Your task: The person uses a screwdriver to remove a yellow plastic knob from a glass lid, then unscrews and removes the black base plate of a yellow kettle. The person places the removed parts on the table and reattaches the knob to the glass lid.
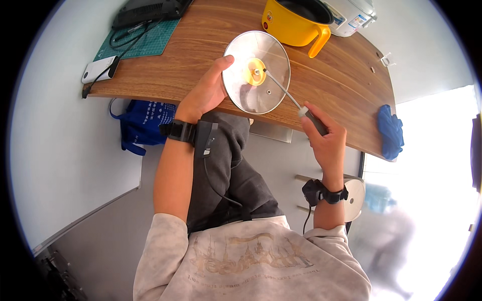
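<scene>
- The left hand is pinching the round clear lid by its left rim, thumb lying over the edge — the other fingers are hiding mostly behind it.
- The right hand is closing snugly around the grey handle of 1 screwdriver; its tip is hovering at or touching the screw in the lid's yellow centre piece — I can't tell which.
- The lid is tilting over the front edge of the wooden table, its lower rim sticking out past the wood.
- Brown tabletop is stretching rightward from the lid to the blue cloth hanging at the right edge.
- Beyond the lid, 1 yellow pot is showing its dark inner wall, its handle pointing toward the person.
- Beside it, 1 whitish container is standing, its contents hiding from me.
</scene>
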{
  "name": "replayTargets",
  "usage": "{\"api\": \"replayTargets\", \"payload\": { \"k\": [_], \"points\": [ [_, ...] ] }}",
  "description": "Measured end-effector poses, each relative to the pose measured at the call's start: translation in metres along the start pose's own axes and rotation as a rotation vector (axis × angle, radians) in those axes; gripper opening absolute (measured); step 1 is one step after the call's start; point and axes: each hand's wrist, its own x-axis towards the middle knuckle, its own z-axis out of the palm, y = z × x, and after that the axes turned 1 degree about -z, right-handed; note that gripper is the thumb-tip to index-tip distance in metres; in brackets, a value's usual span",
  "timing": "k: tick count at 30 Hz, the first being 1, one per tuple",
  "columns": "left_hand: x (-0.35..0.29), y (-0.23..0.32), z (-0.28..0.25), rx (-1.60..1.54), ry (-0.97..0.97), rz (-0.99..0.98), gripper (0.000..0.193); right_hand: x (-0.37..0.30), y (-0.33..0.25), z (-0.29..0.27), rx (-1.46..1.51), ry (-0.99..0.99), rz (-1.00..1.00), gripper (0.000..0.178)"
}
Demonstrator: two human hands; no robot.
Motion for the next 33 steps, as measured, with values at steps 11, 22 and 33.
{"api": "replayTargets", "payload": {
  "k": [11, 22, 33],
  "points": [
    [0.000, 0.000, 0.001, -0.016, -0.007, 0.009, 0.067, 0.001, -0.002, 0.001, -0.005, -0.035, -0.014, 0.031],
    [-0.003, 0.005, 0.008, -0.042, -0.014, -0.002, 0.067, 0.007, -0.011, -0.007, -0.172, -0.012, -0.125, 0.027],
    [0.001, 0.003, 0.003, -0.010, -0.021, -0.016, 0.079, 0.011, -0.041, -0.017, -0.186, 0.037, -0.235, 0.030]
  ]
}}
